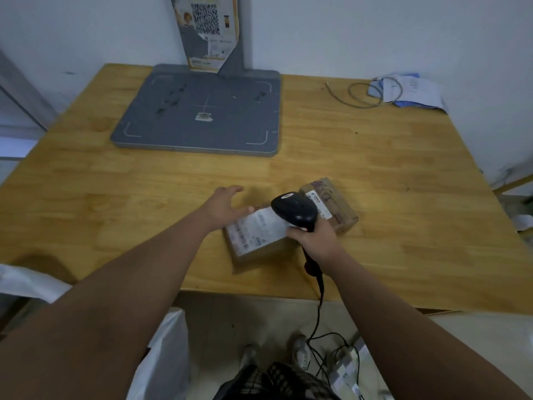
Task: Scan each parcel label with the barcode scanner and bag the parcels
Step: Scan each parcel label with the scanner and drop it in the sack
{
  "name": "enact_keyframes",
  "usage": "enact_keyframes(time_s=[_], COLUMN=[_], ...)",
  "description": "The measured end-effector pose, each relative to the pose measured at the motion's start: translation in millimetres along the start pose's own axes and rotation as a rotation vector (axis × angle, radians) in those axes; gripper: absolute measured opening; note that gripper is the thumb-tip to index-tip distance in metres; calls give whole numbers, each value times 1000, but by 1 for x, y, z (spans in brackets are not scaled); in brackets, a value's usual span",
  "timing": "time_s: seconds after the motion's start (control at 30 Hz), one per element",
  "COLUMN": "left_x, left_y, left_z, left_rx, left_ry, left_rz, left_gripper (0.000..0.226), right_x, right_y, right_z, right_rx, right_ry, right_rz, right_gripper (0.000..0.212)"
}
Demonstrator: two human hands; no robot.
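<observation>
Two brown parcels lie on the wooden table point(115, 197) near its front edge. The nearer parcel point(256, 238) carries a white label on top. The second parcel point(336, 206) sits just behind it to the right, also labelled. My right hand point(313, 235) grips the black barcode scanner point(295, 209), whose head hangs over the gap between the two parcels. My left hand point(225, 206) is spread open, with its fingers touching the far left corner of the nearer parcel. The scanner's cable runs down off the table edge to the floor.
A grey scanning pad point(202, 111) with an upright post stands at the back of the table. A coiled wire point(363, 93) and crumpled papers point(412, 90) lie at the back right. A white bag point(161, 356) hangs below the table's front left.
</observation>
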State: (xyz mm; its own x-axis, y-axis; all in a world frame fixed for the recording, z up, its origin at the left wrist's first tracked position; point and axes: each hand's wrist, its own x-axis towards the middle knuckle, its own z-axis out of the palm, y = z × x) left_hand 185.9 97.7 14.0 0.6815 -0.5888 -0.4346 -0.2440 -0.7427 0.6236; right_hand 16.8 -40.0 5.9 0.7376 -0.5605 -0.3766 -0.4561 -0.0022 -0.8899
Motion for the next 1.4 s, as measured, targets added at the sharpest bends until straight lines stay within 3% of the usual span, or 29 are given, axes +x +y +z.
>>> enact_keyframes(time_s=[0.07,0.13,0.23,0.3,0.37,0.47,0.6,0.7,0.87,1.0,1.13,1.27,1.4], left_x=[-4,-10,-25,-35,-37,-32,-19,-7,4,15,19,23,26], left_y=[-6,-11,-20,-29,-36,-34,-24,-20,-9,-5,-2,0,6], left_z=[9,14,16,16,18,17,12,4,-10,-16,-9,-3,8], left_rx=[94,-10,-311,-391,-465,-596,-658,-497,-142,-8,-18,-50,-193], left_ry=[154,194,51,-65,-69,88,113,47,258,278,228,48,90], left_rz=[-81,-234,-461,-479,-423,-257,-76,21,174,255,264,268,253], left_gripper=[78,86,91,77,58,34,65,84,76,72,78,102,95], right_x=[3,7,14,20,23,22,8,0,4,4,0,-1,0], right_y=[2,2,-7,-13,-15,-8,7,11,9,5,3,4,1], right_z=[2,4,9,11,16,24,36,42,30,22,20,17,8], right_rx=[-68,-132,-135,-125,-128,-47,213,374,252,144,160,163,216], right_ry=[-12,36,74,11,-60,-56,23,38,50,79,51,103,121], right_rz=[13,-9,-54,-51,-29,38,112,117,57,-34,-29,-18,-12], right_gripper=[25,22,20,25,25,21,25,20,14,22,20,12,10])
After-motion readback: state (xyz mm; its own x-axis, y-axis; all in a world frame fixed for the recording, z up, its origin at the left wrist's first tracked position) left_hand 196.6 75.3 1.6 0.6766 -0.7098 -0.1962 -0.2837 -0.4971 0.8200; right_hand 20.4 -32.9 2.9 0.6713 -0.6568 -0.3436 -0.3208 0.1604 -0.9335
